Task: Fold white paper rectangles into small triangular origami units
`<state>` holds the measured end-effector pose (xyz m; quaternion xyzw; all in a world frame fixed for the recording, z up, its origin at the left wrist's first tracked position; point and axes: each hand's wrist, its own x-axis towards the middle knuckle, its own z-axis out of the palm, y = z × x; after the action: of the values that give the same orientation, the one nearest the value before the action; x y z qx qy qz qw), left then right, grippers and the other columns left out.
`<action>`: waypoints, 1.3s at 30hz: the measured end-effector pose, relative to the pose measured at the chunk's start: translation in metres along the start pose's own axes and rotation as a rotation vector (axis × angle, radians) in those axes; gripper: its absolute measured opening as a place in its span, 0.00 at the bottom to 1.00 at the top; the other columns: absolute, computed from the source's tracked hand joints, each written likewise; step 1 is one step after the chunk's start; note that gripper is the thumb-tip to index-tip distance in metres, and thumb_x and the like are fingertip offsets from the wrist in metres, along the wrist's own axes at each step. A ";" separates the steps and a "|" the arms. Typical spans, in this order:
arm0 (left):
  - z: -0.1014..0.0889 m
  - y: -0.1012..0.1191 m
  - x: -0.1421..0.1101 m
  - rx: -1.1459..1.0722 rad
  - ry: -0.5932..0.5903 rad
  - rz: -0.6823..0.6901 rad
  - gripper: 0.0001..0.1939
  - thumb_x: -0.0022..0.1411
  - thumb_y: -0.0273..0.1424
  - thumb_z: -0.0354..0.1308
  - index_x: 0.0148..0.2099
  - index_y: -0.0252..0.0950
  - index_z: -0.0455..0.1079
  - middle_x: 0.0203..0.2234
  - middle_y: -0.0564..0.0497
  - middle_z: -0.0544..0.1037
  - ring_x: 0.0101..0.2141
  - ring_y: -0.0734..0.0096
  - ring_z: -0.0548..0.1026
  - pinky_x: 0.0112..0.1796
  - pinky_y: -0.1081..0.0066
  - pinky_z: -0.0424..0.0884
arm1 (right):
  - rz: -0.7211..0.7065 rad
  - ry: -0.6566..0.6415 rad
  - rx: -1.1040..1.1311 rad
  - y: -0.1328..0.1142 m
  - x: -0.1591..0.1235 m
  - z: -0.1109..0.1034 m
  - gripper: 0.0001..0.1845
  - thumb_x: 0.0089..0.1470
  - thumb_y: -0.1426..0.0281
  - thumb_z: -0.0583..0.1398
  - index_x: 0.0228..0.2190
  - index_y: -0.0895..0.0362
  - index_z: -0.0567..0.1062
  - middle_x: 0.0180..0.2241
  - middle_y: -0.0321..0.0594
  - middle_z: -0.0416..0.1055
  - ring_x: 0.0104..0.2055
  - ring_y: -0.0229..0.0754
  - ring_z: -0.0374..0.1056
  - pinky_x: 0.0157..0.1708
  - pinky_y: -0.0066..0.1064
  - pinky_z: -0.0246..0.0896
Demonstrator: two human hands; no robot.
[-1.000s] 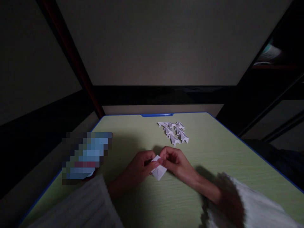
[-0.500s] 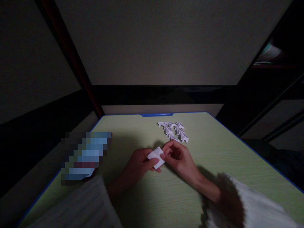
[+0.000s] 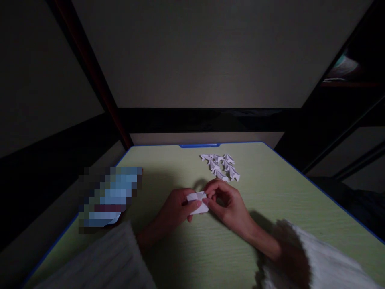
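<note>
Between my two hands, just above the table, is a small piece of folded white paper [image 3: 198, 196] with creases across its upper part. My left hand [image 3: 177, 202] pinches its left side, thumb on top and fingers underneath. On the right edge, the thumb and index finger of my right hand [image 3: 227, 200] close on the same paper. Part of the paper is hidden behind both thumbs. Beyond my hands lie several small folded white paper figures [image 3: 214, 165] with pointed ends, grouped in a loose cluster.
The light green table [image 3: 270, 192] has a blue rim and a blue strip [image 3: 200, 145] at its far edge. A blurred-out bluish object [image 3: 116, 196] lies on the left. Dark panels [image 3: 207, 56] rise behind the table.
The folded paper has gone from a diamond-like shape to a flatter, wider one, its top edge now lower. Both hands stay in nearly the same place.
</note>
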<state>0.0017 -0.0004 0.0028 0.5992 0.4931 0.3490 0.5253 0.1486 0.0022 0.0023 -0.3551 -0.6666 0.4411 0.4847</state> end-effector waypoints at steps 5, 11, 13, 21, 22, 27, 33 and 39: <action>0.000 -0.001 0.001 -0.023 0.024 -0.016 0.07 0.44 0.30 0.54 0.25 0.30 0.65 0.13 0.57 0.66 0.13 0.81 0.61 0.15 0.80 0.57 | 0.013 -0.009 0.001 0.001 0.001 0.000 0.05 0.42 0.78 0.57 0.25 0.59 0.67 0.23 0.33 0.59 0.23 0.32 0.57 0.22 0.24 0.53; 0.000 0.001 0.002 -0.064 0.045 -0.026 0.08 0.42 0.31 0.55 0.24 0.31 0.63 0.12 0.58 0.64 0.13 0.82 0.58 0.14 0.80 0.54 | 0.005 -0.014 0.065 0.004 0.002 -0.001 0.03 0.42 0.77 0.57 0.22 0.59 0.70 0.27 0.36 0.61 0.24 0.31 0.57 0.22 0.24 0.53; -0.001 0.000 0.002 -0.063 0.054 -0.026 0.07 0.43 0.31 0.55 0.24 0.30 0.64 0.11 0.59 0.63 0.13 0.83 0.56 0.15 0.80 0.51 | 0.017 -0.006 0.113 0.004 0.003 -0.001 0.02 0.42 0.76 0.58 0.21 0.59 0.70 0.27 0.36 0.62 0.23 0.31 0.57 0.22 0.24 0.53; -0.003 0.006 0.000 -0.043 0.055 -0.059 0.08 0.44 0.32 0.54 0.24 0.30 0.68 0.10 0.60 0.61 0.13 0.83 0.53 0.16 0.78 0.47 | 0.007 0.017 0.111 0.005 0.002 0.000 0.06 0.40 0.78 0.58 0.23 0.57 0.74 0.29 0.37 0.64 0.24 0.31 0.59 0.22 0.25 0.54; -0.003 0.007 0.000 -0.044 0.048 -0.063 0.08 0.44 0.32 0.54 0.24 0.30 0.68 0.10 0.60 0.61 0.13 0.83 0.54 0.16 0.78 0.47 | 0.006 0.013 0.111 0.004 0.003 0.000 0.06 0.40 0.78 0.58 0.23 0.57 0.74 0.29 0.38 0.64 0.25 0.32 0.59 0.22 0.25 0.55; -0.004 0.009 -0.001 -0.050 0.021 -0.076 0.08 0.44 0.32 0.54 0.23 0.30 0.67 0.09 0.60 0.60 0.13 0.83 0.53 0.15 0.78 0.46 | -0.001 0.007 0.108 0.002 0.004 -0.001 0.07 0.40 0.79 0.58 0.20 0.56 0.75 0.29 0.38 0.64 0.28 0.34 0.61 0.25 0.26 0.56; -0.006 0.007 -0.001 -0.117 -0.035 -0.068 0.10 0.45 0.33 0.55 0.25 0.28 0.68 0.09 0.60 0.60 0.12 0.84 0.53 0.14 0.79 0.46 | 0.005 -0.022 0.140 0.002 0.004 -0.003 0.06 0.40 0.77 0.60 0.19 0.56 0.75 0.29 0.37 0.63 0.28 0.34 0.61 0.26 0.26 0.57; -0.009 0.001 0.000 -0.201 -0.094 -0.079 0.11 0.44 0.35 0.55 0.23 0.29 0.68 0.09 0.58 0.62 0.11 0.85 0.54 0.13 0.79 0.46 | 0.025 -0.061 0.222 -0.001 0.004 -0.004 0.04 0.40 0.75 0.60 0.19 0.56 0.74 0.29 0.37 0.63 0.29 0.34 0.61 0.28 0.27 0.58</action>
<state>-0.0061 0.0026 0.0057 0.5394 0.4536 0.3473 0.6186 0.1514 0.0065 0.0055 -0.2940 -0.6236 0.5286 0.4952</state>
